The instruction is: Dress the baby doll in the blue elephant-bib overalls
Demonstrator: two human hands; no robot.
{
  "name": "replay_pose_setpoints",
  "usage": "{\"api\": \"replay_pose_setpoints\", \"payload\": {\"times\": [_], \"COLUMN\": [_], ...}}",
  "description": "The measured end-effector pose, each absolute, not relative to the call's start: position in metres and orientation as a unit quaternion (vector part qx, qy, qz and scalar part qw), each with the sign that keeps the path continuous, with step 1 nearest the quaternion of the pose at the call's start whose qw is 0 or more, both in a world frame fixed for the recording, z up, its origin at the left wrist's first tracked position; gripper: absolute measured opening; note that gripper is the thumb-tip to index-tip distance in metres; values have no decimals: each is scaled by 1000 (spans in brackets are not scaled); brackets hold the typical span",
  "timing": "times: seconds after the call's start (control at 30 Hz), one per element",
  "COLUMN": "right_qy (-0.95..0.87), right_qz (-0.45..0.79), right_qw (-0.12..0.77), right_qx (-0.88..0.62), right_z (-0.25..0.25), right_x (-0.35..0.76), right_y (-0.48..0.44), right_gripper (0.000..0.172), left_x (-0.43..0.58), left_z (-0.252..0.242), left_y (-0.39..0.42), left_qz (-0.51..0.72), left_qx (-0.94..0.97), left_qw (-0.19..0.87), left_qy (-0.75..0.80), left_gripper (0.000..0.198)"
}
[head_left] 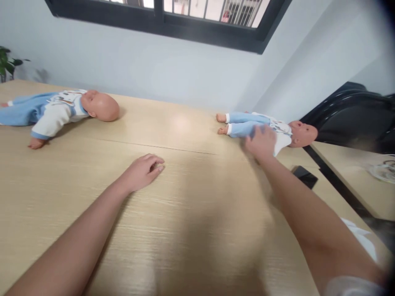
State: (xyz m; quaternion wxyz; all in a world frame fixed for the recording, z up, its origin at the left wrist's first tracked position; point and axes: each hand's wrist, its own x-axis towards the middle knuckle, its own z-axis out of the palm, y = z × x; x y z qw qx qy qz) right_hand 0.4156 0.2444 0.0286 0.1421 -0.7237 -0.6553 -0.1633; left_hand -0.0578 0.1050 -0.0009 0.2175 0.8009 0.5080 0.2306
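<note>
My left hand (pixel 143 170) rests on the wooden table, thumb a little apart from its loosely curved fingers, holding nothing. Reaching forward to the right, my right hand (pixel 262 142) is at the side of a baby doll (pixel 249 124). Motion smears its fingers, so I cannot tell whether they grip the doll. This doll lies on its back in light-blue trousers and a white top, feet to the left and head to the right. A similar doll (pixel 63 109) lies at the far left, its bald head pointing right and one arm on the table.
The table (pixel 173 197) runs back to a pale wall, with a thin seam across it. A black box-like object (pixel 305 176) sits near its right edge. Beyond a dark gap are another tabletop (pixel 345 168) and a black chair (pixel 348 115). A plant (pixel 9 63) stands far left.
</note>
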Motion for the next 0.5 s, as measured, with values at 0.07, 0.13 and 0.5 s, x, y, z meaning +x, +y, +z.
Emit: {"api": "replay_pose_setpoints", "payload": {"times": [0.07, 0.13, 0.5], "right_qy": [-673, -671, -673], "right_qz": [-150, -131, -107], "right_qw": [163, 172, 223], "right_qx": [-706, -709, -697], "right_z": [13, 1, -13], "right_x": [400, 393, 353], "right_y": [250, 261, 230], "right_gripper": [61, 63, 60], "left_x": [-58, -58, -71], "left_z": [0, 1, -7], "left_y": [105, 105, 120], "left_qz": [232, 236, 318], "left_qx": [801, 802, 732], "left_qw": [212, 213, 275], "left_qy": [509, 506, 536], "left_gripper": [37, 36, 34]}}
